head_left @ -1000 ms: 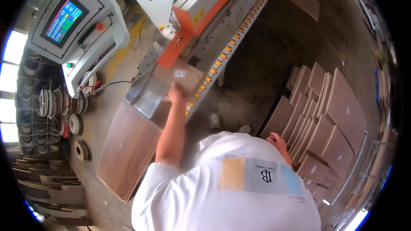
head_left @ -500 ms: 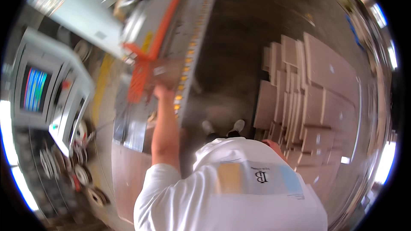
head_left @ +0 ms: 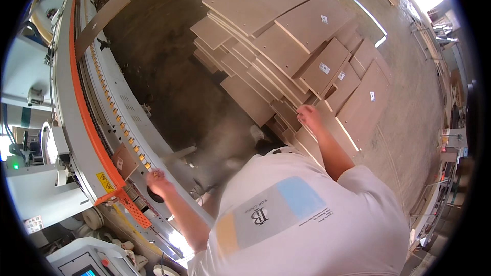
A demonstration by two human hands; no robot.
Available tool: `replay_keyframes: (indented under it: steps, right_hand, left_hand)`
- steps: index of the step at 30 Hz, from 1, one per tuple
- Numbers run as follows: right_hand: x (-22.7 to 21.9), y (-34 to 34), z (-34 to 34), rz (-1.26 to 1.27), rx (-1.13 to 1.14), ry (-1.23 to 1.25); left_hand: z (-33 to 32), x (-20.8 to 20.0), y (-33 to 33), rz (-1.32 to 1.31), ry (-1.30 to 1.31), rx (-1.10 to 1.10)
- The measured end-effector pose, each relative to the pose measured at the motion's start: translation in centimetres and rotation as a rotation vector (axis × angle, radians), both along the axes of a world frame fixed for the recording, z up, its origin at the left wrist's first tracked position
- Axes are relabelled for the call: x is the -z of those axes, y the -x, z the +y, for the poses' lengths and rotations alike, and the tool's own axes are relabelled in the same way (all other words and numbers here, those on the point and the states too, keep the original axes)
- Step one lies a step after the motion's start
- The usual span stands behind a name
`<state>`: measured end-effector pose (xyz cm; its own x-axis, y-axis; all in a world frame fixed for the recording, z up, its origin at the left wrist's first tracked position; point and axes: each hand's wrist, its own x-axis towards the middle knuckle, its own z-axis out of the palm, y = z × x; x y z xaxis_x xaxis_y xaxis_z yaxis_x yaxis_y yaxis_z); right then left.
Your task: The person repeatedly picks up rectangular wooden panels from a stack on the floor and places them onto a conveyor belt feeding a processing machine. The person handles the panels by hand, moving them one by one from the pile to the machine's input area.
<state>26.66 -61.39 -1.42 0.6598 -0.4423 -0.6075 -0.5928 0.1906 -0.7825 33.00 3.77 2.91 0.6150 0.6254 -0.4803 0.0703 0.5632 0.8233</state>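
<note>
My left hand (head_left: 159, 183) is beside the roller-studded edge of a long grey machine. Motion smears its fingers, and I cannot make out anything in them. A small brown panel (head_left: 124, 161) lies at the machine's orange rail just past that hand, apart from it. Over the near edge of the stacked brown boards (head_left: 289, 46) hovers my right hand (head_left: 309, 116), its fingers loosely bent and a little apart, with nothing visible in them. Several boards in the stack carry small white labels, and whether the right hand touches one I cannot tell.
An orange rail (head_left: 82, 89) runs along the machine, ending in a perforated orange guard (head_left: 134, 208). Farther along, a long brown strip (head_left: 102, 24) sticks out over its edge. A control console (head_left: 94, 255) stands at the lower left. Concrete floor (head_left: 153, 71) separates machine and stack.
My view has swung right, bringing the stack to the middle. My left hand has come away from the brown panel at the orange guard. My right hand has risen over the boards.
</note>
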Motion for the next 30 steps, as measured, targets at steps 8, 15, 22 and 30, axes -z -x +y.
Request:
replay_keyframes:
  steps: [8, 15, 22, 30]
  right_hand:
    - [1.8, -2.9, -7.2, -0.154, 0.828, -0.487]
    - [4.0, -4.9, -9.5, -0.284, 1.059, -0.514]
    - [-0.6, -3.2, -11.7, -0.500, 1.127, -0.251]
    - [-11.7, 4.5, -7.4, -0.676, 0.840, 0.303]
  left_hand:
    - [-12.7, 12.2, 9.2, 0.048, -0.074, 0.741]
    - [-13.6, 17.8, 14.6, 0.274, -0.417, 1.146]
    - [-11.7, 13.8, 13.3, 0.186, -0.671, 1.326]
    - [-17.2, 4.1, 5.7, -0.002, -0.211, 1.110]
